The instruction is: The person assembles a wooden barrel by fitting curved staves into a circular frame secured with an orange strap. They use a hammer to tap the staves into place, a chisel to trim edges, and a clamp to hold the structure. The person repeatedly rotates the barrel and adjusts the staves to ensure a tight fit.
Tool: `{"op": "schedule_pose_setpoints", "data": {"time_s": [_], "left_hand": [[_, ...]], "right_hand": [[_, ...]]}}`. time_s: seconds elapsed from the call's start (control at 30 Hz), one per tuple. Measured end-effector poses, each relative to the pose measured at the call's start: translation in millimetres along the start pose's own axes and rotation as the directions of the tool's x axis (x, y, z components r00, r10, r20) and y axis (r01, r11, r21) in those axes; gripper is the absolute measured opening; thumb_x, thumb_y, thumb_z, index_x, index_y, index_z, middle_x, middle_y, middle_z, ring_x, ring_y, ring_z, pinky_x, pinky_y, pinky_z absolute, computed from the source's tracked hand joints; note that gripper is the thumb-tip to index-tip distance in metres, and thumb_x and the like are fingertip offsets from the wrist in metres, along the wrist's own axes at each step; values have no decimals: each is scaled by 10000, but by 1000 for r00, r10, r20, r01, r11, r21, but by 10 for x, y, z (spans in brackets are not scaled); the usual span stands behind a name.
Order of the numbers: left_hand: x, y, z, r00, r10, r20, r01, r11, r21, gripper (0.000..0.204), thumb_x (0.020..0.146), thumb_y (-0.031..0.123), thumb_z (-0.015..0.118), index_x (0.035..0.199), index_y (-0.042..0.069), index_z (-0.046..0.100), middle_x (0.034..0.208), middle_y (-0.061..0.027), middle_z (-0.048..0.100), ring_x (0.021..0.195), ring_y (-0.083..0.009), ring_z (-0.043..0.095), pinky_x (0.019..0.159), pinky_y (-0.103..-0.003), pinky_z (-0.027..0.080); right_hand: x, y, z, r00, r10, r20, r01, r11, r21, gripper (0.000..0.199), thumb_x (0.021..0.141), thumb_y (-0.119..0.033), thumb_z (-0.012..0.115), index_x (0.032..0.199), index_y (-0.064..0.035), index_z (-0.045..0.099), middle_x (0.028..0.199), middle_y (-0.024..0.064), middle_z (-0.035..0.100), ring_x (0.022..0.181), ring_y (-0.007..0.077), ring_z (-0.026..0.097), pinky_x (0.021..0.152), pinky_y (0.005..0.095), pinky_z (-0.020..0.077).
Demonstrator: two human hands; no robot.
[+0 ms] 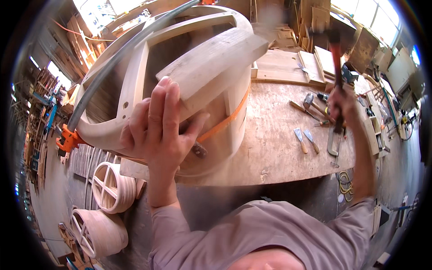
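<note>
A large round, barrel-like wooden frame (135, 67) with open sections stands on the workbench. On its upper near side lies a thick, pale wooden block (211, 60), blurred at its right end. My left hand (159, 121) grips the block's near left end, fingers stretched up along it and thumb apart below. My right hand (343, 102) is wrapped around a hammer (335, 58), raised at the right with its dark head up and away from the block. An orange strap (227, 120) runs round the frame. Under my left hand juts a dark brown knob (199, 150) I cannot identify.
A grey bar clamp (112, 63) with orange jaws spans the frame. On the bench (265, 148) lie two scrapers (300, 140), a mallet (310, 102) and a C-clamp (333, 146). Two smaller round wooden frames (110, 186) stand at lower left. Boards (283, 65) lie at the back.
</note>
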State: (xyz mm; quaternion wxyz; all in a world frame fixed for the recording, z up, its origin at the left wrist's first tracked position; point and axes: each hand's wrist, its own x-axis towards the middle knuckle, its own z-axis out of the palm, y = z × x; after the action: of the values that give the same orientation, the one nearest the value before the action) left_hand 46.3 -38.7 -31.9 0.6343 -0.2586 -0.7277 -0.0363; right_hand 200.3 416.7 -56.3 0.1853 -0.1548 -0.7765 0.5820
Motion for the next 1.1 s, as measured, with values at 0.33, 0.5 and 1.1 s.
{"op": "schedule_pose_setpoints", "data": {"time_s": [0.33,0.5,1.1], "left_hand": [[19,12,22,1000,-17,-5,17,999,-35,742,759,628,824,1380,257,660,1342,107,695,1037,-126,635,947,-348,351],[13,10,-1,1000,-16,27,15,999,38,960,661,781,811,1411,207,640,1316,39,727,1075,-222,654,953,-374,417],[56,3,56,998,-48,-47,46,998,-44,870,647,715,837,1368,263,655,1256,89,732,999,-197,635,923,-351,380]], "right_hand": [[-86,-2155,295,947,-76,311,311,456,-834,402,1075,-389,568,1253,-29,570,640,-19,540,405,49,483,345,228,378],[-51,-2192,580,953,-43,301,296,353,-888,387,1071,-363,572,1278,-37,555,655,-9,546,408,54,489,345,231,383],[-154,-2317,776,957,-55,286,290,275,-917,384,1059,-270,587,1370,-63,499,711,29,566,417,70,511,346,241,402]]}}
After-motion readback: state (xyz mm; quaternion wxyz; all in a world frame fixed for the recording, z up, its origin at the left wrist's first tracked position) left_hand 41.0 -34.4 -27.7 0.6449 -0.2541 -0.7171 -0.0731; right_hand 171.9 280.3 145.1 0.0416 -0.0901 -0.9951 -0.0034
